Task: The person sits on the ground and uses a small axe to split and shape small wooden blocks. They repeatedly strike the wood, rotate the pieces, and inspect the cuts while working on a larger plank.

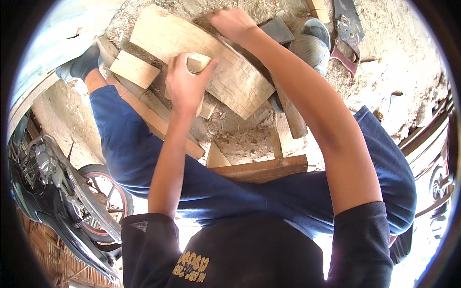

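Note:
My left hand (184, 89) grips a small pale wooden block (199, 61), its thumb and fingers on either side. The block is held against the top of a thick, rough-hewn wooden board (230, 72) that lies slanting on the ground. Beyond the board's far edge, my right hand (232, 24) is closed with its fingers curled; what is in it, if anything, is hidden. Close to that hand lies a dark, flat-faced piece (277, 31), partly behind my right forearm. A wooden handle (292, 115) sticks out from under the same arm.
A handsaw (346, 41) with a reddish handle lies at the far right, beside my shod foot (314, 43). Left of the board are a cut wood block (134, 69) and long wood strips (158, 106). A wooden piece (264, 169) is near my legs. A motorcycle (57, 187) stands at left.

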The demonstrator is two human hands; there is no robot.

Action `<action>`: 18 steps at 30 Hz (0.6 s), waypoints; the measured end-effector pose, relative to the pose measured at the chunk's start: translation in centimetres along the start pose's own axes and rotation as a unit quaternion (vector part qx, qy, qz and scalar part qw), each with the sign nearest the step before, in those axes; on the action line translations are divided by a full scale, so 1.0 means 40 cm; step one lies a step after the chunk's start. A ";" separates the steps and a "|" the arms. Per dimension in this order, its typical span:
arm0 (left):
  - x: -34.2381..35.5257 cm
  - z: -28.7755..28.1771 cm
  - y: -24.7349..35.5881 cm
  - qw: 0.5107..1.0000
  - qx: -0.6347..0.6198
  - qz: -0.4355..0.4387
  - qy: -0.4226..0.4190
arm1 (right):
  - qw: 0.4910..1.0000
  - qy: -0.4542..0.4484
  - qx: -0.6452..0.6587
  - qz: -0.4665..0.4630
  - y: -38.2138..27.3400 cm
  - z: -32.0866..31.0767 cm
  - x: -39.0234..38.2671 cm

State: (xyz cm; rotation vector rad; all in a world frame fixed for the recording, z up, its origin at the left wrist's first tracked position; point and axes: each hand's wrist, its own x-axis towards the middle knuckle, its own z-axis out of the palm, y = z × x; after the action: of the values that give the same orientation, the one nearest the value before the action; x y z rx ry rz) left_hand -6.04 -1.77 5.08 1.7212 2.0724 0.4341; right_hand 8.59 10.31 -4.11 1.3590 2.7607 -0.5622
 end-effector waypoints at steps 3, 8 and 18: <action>-0.013 0.020 0.032 1.000 -0.016 -0.025 0.001 | 1.000 0.006 0.008 0.001 0.012 -0.005 -0.015; -0.025 0.038 0.034 0.999 -0.008 -0.043 0.027 | 0.996 -0.081 -0.021 -0.003 -0.005 -0.065 0.002; -0.032 0.090 0.034 0.991 -0.092 -0.014 0.094 | 0.939 0.028 0.334 0.082 0.065 -0.074 -0.024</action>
State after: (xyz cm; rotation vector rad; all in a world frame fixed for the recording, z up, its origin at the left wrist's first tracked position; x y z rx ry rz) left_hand -2.88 -2.86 2.77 1.5935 2.1071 0.7803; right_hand 11.60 11.97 -1.99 1.6953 2.5493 -1.5667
